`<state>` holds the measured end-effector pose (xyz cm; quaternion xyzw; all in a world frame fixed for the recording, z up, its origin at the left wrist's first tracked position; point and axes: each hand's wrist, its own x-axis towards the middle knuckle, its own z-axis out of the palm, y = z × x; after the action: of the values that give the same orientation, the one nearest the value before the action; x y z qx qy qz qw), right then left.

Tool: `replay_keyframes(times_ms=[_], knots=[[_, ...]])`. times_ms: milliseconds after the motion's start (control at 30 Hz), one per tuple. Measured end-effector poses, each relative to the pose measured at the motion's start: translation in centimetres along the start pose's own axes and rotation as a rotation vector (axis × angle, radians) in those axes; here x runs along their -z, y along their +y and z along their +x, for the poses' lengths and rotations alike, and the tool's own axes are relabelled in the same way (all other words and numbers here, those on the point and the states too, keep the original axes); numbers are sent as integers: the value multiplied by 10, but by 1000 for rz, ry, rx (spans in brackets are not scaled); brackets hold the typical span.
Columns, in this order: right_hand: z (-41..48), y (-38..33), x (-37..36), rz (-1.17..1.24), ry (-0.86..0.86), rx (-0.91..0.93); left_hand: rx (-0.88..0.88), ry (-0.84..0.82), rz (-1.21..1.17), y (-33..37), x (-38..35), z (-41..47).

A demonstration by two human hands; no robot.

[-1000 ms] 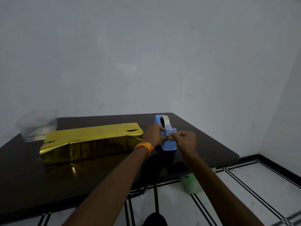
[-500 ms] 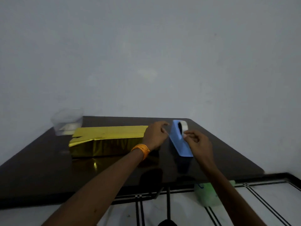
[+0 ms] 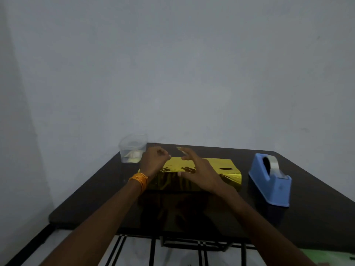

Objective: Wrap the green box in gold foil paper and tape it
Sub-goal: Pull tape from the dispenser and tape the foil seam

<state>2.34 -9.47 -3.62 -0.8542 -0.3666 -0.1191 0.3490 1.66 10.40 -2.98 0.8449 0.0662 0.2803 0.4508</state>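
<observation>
Head view: foil-wrapped box (image 3: 215, 162) is seen mid-table, left of dispenser (image 3: 269, 185). Left hand (image 3: 153, 163) is curled, any hold untellable; right hand (image 3: 200, 170) is spread, nothing gripped. Seam could be left gaping by crooked tape.

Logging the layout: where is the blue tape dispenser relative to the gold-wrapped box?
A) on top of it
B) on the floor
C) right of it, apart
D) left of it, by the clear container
C: the blue tape dispenser stands right of the gold-wrapped box, bare table between them.
</observation>
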Motion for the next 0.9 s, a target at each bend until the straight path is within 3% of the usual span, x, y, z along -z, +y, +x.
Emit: replay_keyframes(times_ms=[133,367,533,633,767,900], knots=[[5,7,-16,-99,-6,14,112,-16,-74,-14,0,3],[-4,8,-30,-248,147,79,156,-45,-78,-25,-2,5],[-3,7,-34,-258,160,48,376,-111,-376,-36,2,6],[-2,8,-33,-241,133,30,397,-118,-449,-36,2,2],[2,6,-21,50,85,4,408,-112,-477,-37,1,1],[13,-3,-9,364,239,-47,416,-108,-507,-41,1,1]])
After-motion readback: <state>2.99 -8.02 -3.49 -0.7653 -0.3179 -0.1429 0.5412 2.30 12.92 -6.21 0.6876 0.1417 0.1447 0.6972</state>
